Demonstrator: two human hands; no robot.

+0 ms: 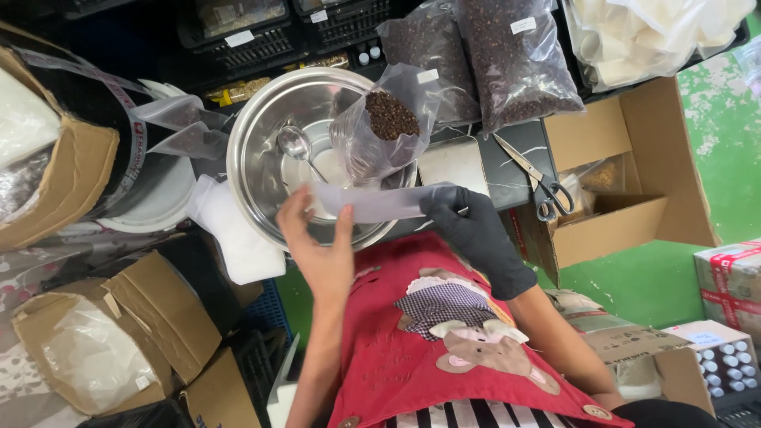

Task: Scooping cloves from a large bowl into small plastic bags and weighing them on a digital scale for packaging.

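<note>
Apron [444,349]: red, animal patch, nearest the lens.
Left hand [321,246]: bare; fingers pinching left end of clear plastic bag [372,202].
Right hand [476,230]: black glove; fingers clamped on bag's right end.
Bag position: flat, stretched between both hands, above steel bowl [261,158] rim.
Bowl contents: spoon [295,143]; propped open pouch of dark seeds [388,115].
Scissors [535,178]: right of bowl, on the dark worktop.

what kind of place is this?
Probably a small packing station for dried goods, in a storeroom or workshop. Clues: bulk bags of dark seeds, a steel bowl with a spoon, and open cartons. Both hands, left hand and gloved right hand, hold a clear bag.
</note>
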